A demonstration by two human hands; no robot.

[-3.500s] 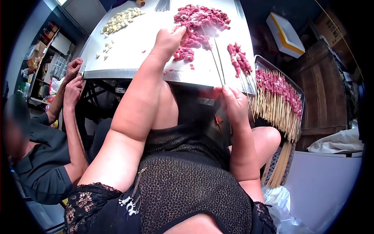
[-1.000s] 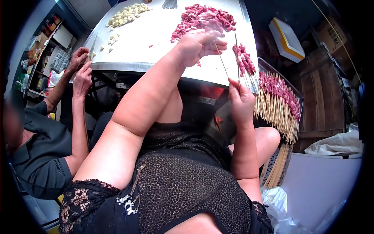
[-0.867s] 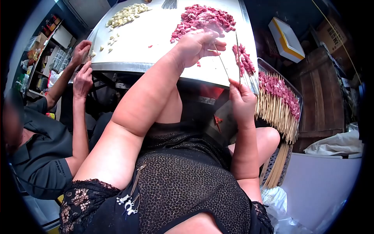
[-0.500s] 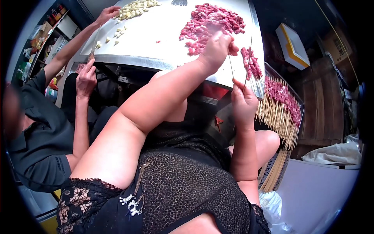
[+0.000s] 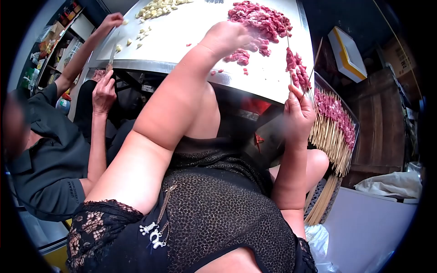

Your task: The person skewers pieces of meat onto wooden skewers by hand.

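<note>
My left hand (image 5: 230, 36) reaches over the white tabletop, at the near left side of a pile of cut raw meat (image 5: 261, 20). Motion smears its fingers, so what they hold, if anything, does not show. Beyond the table's right front corner, my right hand (image 5: 299, 111) is closed on thin bamboo skewers, one skewer (image 5: 317, 59) pointing up and to the right. Just above that hand, skewered meat (image 5: 297, 66) lies along the right edge of the table. Small loose meat bits (image 5: 246, 71) are scattered near the front edge.
A tray at right holds several finished meat skewers (image 5: 337, 116), above bare bamboo sticks (image 5: 324, 200). At left a co-worker's hand (image 5: 104, 93) grips a knife (image 5: 112, 57); their other hand (image 5: 112, 20) is near peeled garlic cloves (image 5: 159, 8). A white and yellow box (image 5: 348, 52) stands far right.
My left hand has moved left and up, away from the skewer in my right hand, to the meat pile. My right hand has shifted right and slightly down. The co-worker's far hand moved left.
</note>
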